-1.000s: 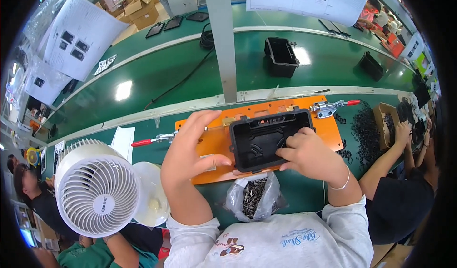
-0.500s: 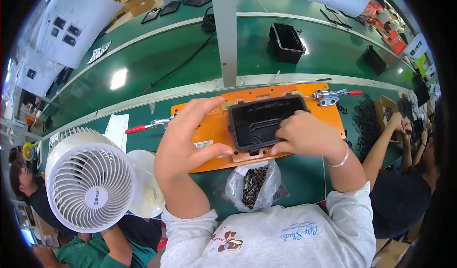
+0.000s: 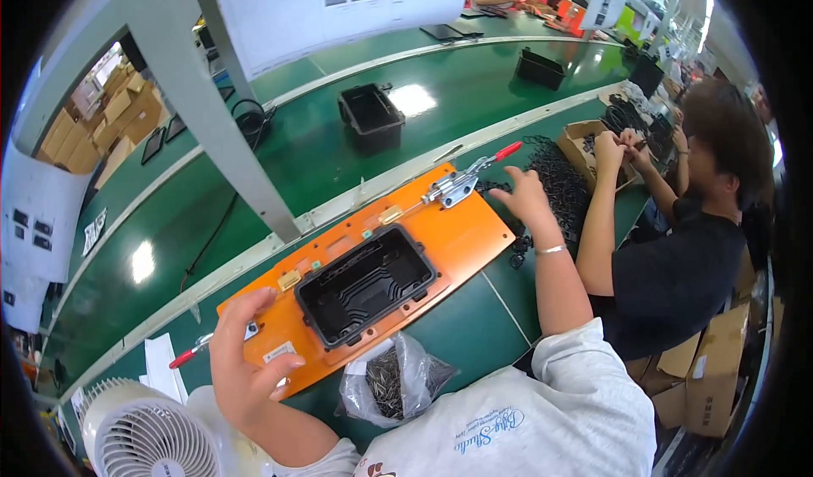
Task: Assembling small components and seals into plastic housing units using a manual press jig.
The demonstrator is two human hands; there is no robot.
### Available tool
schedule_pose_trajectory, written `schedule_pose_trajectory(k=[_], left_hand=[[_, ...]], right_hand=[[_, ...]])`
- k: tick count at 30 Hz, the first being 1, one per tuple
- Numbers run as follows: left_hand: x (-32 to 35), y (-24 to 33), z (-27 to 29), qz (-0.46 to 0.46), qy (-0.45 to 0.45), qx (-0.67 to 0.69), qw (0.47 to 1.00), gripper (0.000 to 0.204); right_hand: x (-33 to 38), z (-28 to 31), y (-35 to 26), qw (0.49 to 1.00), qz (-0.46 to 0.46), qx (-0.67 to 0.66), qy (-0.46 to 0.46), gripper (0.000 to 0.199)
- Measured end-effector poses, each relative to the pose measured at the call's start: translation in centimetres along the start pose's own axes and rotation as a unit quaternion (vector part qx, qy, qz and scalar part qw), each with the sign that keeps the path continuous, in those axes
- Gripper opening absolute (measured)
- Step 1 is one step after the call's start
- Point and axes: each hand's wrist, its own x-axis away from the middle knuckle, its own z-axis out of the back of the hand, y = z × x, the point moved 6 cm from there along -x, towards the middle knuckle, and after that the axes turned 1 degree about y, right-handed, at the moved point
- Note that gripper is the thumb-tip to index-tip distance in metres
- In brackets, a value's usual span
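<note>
A black rectangular plastic box (image 3: 313, 307) sits open side up on an orange fixture plate (image 3: 466, 231). My left hand (image 3: 246, 363) hovers over the plate's left end, thumb and fingers apart, holding nothing. Beside it, the left red-handled toggle clamp (image 3: 188, 356) is partly hidden. My right hand (image 3: 527, 199) is off the box, fingers spread, between the right toggle clamp (image 3: 453, 189) and a heap of small black parts (image 3: 555, 180). It holds nothing that I can see.
A clear bag of metal pins (image 3: 385, 384) lies at the plate's near edge. A white fan (image 3: 152, 435) stands at the lower left. Another black box (image 3: 373, 117) rests on the green bench beyond the metal post (image 3: 212, 113). At right, a co-worker (image 3: 677, 248) handles parts over a carton (image 3: 584, 142).
My right hand has left the box's inside and moved right toward the black heap, its fingers opening. My left hand stays near the plate's left end. The view has turned right.
</note>
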Motion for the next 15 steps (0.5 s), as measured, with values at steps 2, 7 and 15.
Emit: schedule_pose_trajectory(k=[2,7,15], left_hand=[[-0.1,-0.1,-0.5,-0.002,-0.012,0.000,1.000,0.078],[0.3,0.3,-0.5,0.021,-0.029,-0.012,0.999,0.076],[0.4,-0.3,-0.4,0.032,-0.016,0.003,0.999,0.074]], right_hand=[[-0.5,-1.1,-1.2,0.999,0.032,0.010,-0.014,0.067],[-1.2,-3.7,-1.5,0.995,0.093,-0.014,-0.046,0.050],[0.0,-2.3,-0.9,0.988,0.066,-0.125,-0.064,0.028]])
